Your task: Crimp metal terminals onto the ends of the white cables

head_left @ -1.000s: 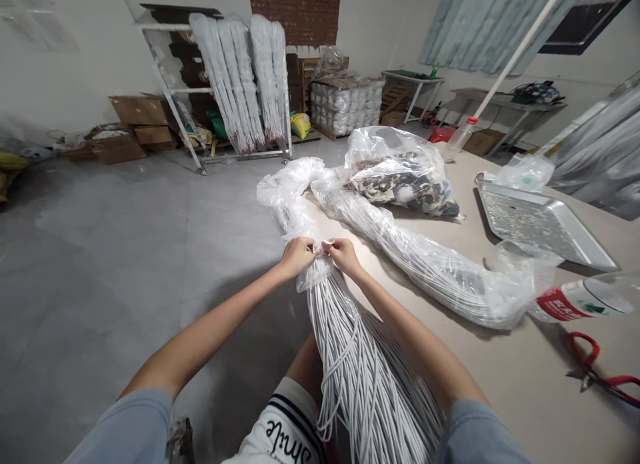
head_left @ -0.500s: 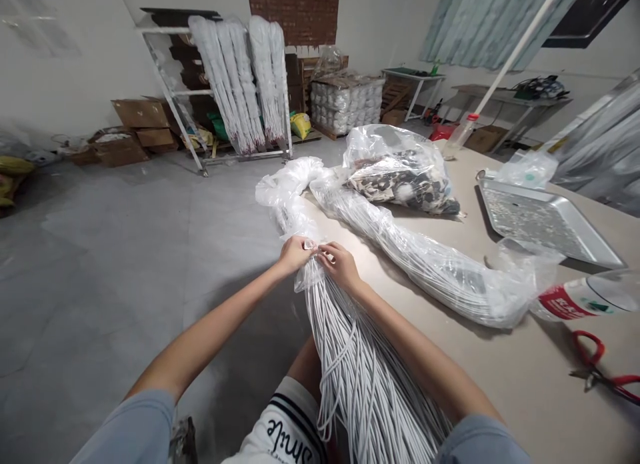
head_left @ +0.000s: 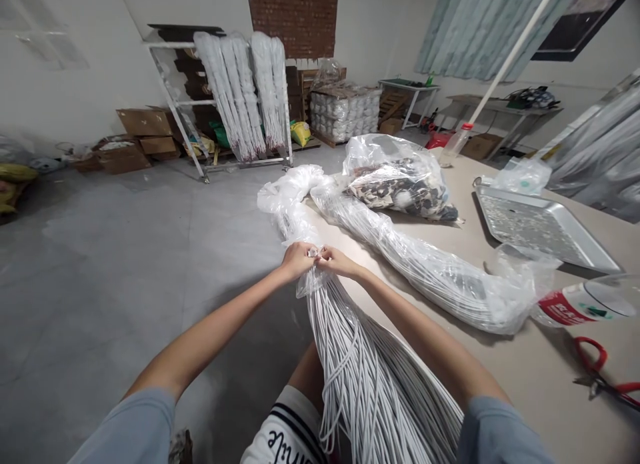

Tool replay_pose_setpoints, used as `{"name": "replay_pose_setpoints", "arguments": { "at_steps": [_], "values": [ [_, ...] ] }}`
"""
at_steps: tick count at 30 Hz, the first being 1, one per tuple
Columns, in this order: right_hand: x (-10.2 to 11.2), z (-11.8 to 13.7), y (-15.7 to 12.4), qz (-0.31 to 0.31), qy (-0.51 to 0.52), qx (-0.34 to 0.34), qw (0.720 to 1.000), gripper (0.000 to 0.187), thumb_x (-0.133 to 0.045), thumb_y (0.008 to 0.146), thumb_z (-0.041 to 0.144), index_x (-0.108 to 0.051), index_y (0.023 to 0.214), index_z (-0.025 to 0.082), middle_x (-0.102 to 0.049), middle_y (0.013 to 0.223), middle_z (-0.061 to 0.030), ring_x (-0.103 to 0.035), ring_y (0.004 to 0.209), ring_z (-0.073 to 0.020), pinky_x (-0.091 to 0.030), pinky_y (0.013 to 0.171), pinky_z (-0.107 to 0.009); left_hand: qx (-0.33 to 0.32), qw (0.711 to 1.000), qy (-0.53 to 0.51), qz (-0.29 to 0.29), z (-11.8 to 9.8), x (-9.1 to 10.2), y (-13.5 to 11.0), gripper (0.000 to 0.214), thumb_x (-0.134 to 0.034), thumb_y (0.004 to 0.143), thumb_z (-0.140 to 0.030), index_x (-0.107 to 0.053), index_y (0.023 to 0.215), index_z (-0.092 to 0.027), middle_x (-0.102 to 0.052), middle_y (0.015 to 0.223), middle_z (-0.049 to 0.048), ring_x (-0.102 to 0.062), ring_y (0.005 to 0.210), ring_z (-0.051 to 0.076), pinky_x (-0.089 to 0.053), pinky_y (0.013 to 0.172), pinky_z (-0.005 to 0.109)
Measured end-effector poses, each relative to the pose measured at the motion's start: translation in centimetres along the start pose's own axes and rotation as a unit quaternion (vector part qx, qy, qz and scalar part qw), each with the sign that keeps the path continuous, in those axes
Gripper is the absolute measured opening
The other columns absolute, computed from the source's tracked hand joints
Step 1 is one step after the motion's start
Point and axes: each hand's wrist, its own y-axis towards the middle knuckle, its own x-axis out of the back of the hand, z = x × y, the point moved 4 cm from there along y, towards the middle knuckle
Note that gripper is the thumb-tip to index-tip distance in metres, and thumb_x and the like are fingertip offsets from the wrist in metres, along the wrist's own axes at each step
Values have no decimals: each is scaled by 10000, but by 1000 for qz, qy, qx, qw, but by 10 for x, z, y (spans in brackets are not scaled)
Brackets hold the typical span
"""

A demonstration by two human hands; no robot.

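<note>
A thick bundle of thin white cables [head_left: 370, 371] runs from my lap up to the table's left edge. Its far part lies inside a clear plastic bag [head_left: 293, 217], which is gathered where my hands meet. My left hand [head_left: 299, 259] is closed on the gathered plastic. Close against it, my right hand [head_left: 336, 260] pinches the same gathered plastic; whether a tie is between the fingers is too small to tell. Below both hands a loose flap of the bag hangs over the cables. A second bagged cable bundle [head_left: 425, 257] lies to the right on the table.
On the table [head_left: 500, 384] are a bag of dark and pale scraps [head_left: 400, 181], a metal tray [head_left: 545, 224], a plastic cup [head_left: 585, 301] and red-handled scissors [head_left: 595, 371]. Beyond the floor stands a rack [head_left: 173, 107] hung with bagged cables, with cardboard boxes [head_left: 145, 127] beside it.
My right hand has moved in against my left, its fingers now closed together on the plastic. The camera view has tilted up slightly.
</note>
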Motion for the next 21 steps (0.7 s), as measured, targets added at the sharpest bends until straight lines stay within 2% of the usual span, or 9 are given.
{"name": "replay_pose_setpoints", "arguments": {
  "at_steps": [6, 10, 13, 17, 21],
  "values": [
    [4, -2, 11, 74, -41, 14, 996, 257, -499, 715, 316, -451, 525, 149, -409, 593, 30, -339, 548, -74, -296, 533, -215, 23, 1000, 0, 7, 6, -4, 4, 187, -609, 716, -287, -729, 730, -144, -660, 645, 24, -552, 620, 139, -296, 535, 221],
    [10, -1, 16, 112, -89, 27, 989, 288, -535, 713, 341, -485, 515, 138, -414, 551, 36, -340, 523, -70, -274, 519, -212, 32, 999, -12, 24, 12, -6, 11, 206, -608, 706, -307, -733, 748, -149, -654, 636, 8, -562, 616, 132, -317, 539, 213],
    [17, 4, 13, 85, -140, 37, 986, 277, -561, 728, 323, -541, 536, 124, -448, 545, 24, -357, 537, -79, -259, 537, -222, 38, 999, -18, 35, 12, -5, 13, 208, -612, 690, -318, -735, 734, -156, -634, 595, -3, -566, 611, 134, -318, 534, 211],
    [18, 10, 7, 39, -199, 41, 978, 194, -562, 723, 188, -589, 545, 115, -521, 556, -16, -400, 569, -101, -272, 588, -245, 42, 998, -23, 41, 9, -2, 14, 188, -612, 671, -287, -733, 725, -154, -642, 604, -3, -568, 633, 138, -335, 548, 210],
    [18, 13, 2, 18, -226, 31, 974, 161, -521, 720, 85, -658, 642, 120, -600, 611, -59, -453, 599, -125, -297, 630, -262, 41, 998, -27, 42, 8, -1, 13, 185, -616, 668, -283, -732, 722, -150, -649, 618, 2, -563, 633, 139, -343, 556, 211]
  ]
}}
